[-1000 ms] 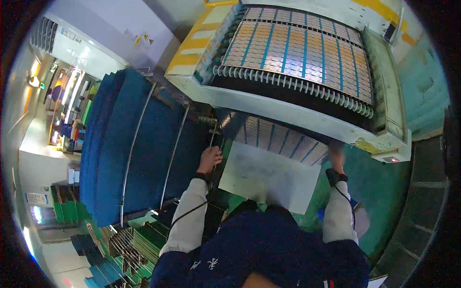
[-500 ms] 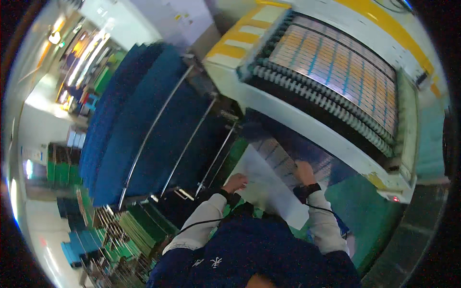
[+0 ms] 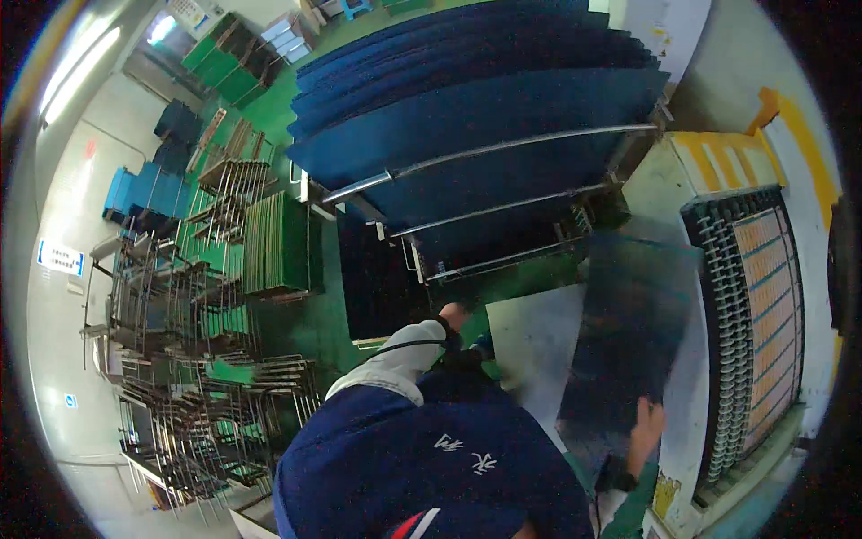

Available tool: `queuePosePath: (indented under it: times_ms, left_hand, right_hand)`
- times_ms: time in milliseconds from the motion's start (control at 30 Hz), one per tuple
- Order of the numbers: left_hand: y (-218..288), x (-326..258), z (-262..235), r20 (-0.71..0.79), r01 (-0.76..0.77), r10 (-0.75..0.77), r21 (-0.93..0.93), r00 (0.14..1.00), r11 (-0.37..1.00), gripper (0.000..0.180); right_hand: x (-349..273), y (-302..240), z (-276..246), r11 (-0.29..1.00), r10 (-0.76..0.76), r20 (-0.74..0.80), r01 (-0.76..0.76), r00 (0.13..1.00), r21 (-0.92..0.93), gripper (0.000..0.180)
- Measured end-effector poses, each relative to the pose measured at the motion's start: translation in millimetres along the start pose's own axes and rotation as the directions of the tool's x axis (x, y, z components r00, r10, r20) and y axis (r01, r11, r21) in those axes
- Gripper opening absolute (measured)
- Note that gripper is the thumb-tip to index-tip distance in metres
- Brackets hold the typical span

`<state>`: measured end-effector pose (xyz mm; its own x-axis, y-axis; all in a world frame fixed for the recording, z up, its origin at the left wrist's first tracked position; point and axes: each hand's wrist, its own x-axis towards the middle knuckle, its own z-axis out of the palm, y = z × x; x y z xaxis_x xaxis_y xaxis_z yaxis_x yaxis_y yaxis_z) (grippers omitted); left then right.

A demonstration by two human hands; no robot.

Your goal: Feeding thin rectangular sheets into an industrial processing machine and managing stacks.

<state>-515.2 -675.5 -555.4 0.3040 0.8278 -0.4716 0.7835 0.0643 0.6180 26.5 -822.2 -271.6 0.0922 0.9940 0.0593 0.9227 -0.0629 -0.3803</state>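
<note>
I see a green factory floor (image 3: 296,332) with metal racks (image 3: 215,359) of green boards at 9 o'clock and a cart of big blue sheets (image 3: 485,117) at 12. My right hand (image 3: 645,431) at 5 o'clock curls around the lower edge of a dark panel (image 3: 628,332), tilted beside the roller conveyor (image 3: 754,314), probably so it clears the machine. My left hand (image 3: 453,316) reaches towards the cart; its fingers I cannot tell

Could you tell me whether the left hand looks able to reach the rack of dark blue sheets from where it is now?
Probably yes: the left hand is stretched out close below the rack of dark blue sheets, with nothing visible between them.
</note>
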Motion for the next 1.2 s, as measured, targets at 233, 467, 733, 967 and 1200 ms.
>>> queuePosePath:
  times_ms: [233,467,733,967,1200]
  left_hand:
    - [25,48,44,0.268,-0.075,0.183,-0.366,0.946,0.928,0.021]
    - [119,56,21,0.276,-0.116,0.365,-0.636,0.889,0.763,0.031]
    - [76,59,3,0.550,0.509,-0.138,-0.608,0.823,0.610,0.028]
    - [36,54,-3,0.545,0.430,-0.058,-0.586,0.836,0.687,0.020]
    - [46,59,-8,0.487,-0.504,0.470,-0.068,0.736,0.861,0.018]
  right_hand:
    - [-32,-17,-100,0.747,0.637,-0.295,-0.477,0.712,0.462,0.035]
    - [-52,-64,-107,0.822,0.567,-0.445,-0.440,0.693,0.361,0.027]
    - [-18,-88,-74,-0.114,0.708,0.042,0.055,0.705,0.992,0.016]
    - [9,-73,-67,-0.377,0.656,0.092,0.220,0.750,0.900,0.014]
    - [44,-31,-54,-0.391,0.685,0.023,0.341,0.728,0.855,0.017]
